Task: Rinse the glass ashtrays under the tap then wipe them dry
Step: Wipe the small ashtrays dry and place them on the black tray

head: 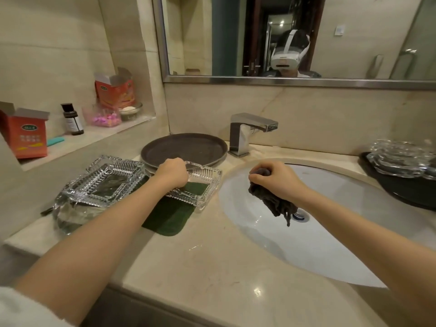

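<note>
Our left hand (173, 173) grips an ashtray (198, 185) on the desk's (212, 256) green mat (169, 218); right-hand (278, 180) fingers clutch a cloth (273, 204) over the sink (330, 244).

arms: 2, bare | left sleeve (26, 308): white, fluffy, pushed up | right: no sleeve visible
</note>
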Available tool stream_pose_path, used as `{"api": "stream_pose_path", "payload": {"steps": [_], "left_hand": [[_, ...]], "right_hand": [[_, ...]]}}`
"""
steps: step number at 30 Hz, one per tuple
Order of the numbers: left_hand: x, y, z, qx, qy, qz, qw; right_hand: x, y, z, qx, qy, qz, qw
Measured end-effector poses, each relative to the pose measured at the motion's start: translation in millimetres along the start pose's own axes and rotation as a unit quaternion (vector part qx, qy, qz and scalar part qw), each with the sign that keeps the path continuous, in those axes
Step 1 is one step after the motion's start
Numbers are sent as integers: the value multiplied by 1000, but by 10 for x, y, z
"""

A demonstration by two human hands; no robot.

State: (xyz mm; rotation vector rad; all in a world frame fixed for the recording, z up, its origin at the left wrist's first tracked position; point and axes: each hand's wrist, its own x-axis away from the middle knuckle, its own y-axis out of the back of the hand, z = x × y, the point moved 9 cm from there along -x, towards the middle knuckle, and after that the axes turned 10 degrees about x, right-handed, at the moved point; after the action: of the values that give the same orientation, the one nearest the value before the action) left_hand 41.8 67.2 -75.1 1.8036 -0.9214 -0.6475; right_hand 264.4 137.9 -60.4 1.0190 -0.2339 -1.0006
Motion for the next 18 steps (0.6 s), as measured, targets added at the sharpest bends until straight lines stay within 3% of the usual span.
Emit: {"api": "stream_pose_path", "payload": {"steps": [4,7,10,13,15,18], "left_hand": [[13,125,-175,72,-15,-55,996],[25,204,-475,190,-61,-62,978],[112,89,-787,352,-78,-11,933],[250,-157,-1061,476,-65,35,876],[382,-305,-1205,541,-48,61,837],[502,-442,-1397,536,-80,80,837]], "right_hand": [[-2,120,-92,-33,-13,-4,999],[-11,270,-188,-128,-52,-31,990],[88,398,-395,-288,-159,-47,943],[294,377,-471,-419,-206,25,884],[401,352,-483,-386,-178,81,902],[472,436,-589,-237,-139,58,960]]}}
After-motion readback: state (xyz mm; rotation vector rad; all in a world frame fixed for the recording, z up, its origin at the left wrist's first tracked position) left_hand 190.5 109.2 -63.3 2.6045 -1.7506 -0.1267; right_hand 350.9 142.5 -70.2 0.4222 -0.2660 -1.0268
